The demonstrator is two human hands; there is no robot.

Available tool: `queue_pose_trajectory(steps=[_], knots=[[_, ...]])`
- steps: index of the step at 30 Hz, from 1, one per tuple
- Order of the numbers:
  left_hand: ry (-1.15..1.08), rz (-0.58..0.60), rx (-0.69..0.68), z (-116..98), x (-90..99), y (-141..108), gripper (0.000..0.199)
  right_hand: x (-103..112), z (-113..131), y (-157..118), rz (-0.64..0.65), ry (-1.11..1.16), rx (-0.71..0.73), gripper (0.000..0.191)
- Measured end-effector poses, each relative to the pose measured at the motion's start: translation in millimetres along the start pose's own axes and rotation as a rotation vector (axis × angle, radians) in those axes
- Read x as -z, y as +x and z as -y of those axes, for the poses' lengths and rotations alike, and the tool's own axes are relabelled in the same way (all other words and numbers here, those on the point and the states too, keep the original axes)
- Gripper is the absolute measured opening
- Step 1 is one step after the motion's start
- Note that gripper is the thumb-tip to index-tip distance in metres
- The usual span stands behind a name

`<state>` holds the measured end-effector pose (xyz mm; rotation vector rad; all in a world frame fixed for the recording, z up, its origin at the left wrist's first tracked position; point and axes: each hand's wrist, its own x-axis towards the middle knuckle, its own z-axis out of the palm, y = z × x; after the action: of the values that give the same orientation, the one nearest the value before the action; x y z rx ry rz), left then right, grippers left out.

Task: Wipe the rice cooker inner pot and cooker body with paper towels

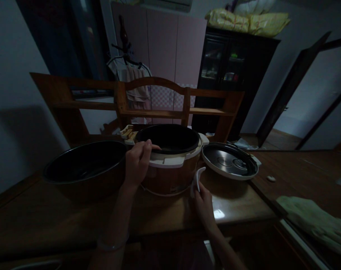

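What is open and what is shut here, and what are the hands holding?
Rice cooker: open, lid off.
Lid: lying beside the cooker, inside facing up.
Big bowl: upright on the table, contents too dark to tell.
Left hand: gripping the cooker's rim.
Right hand: holding a white spoon.
Dark cabinet: doors shut.

A dark wooden table point(74, 221) bears a rice cooker point(170, 165) between the two hands, a wide dark bowl point(83, 168) beyond the left grip, and an upturned lid point(229, 160) past the right grip.
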<state>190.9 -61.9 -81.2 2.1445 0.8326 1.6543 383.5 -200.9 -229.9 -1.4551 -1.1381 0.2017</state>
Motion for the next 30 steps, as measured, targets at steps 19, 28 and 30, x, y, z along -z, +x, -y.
queue_pose_trajectory(steps=[19, 28, 30], knots=[[-0.019, -0.024, 0.025, -0.8, -2.6, -0.5, 0.045, -15.4, 22.7, -35.5, 0.000, 0.103, -0.151, 0.042], [-0.021, -0.037, 0.027, -0.5, -3.4, -0.7, 0.047, -14.5, 27.0, -41.1, -0.085, 0.253, -0.324, 0.041], [-0.023, -0.036, 0.031, -0.9, -3.6, -0.9, 0.047, -13.8, 28.4, -43.8, -0.106, 0.273, -0.338, 0.038]])
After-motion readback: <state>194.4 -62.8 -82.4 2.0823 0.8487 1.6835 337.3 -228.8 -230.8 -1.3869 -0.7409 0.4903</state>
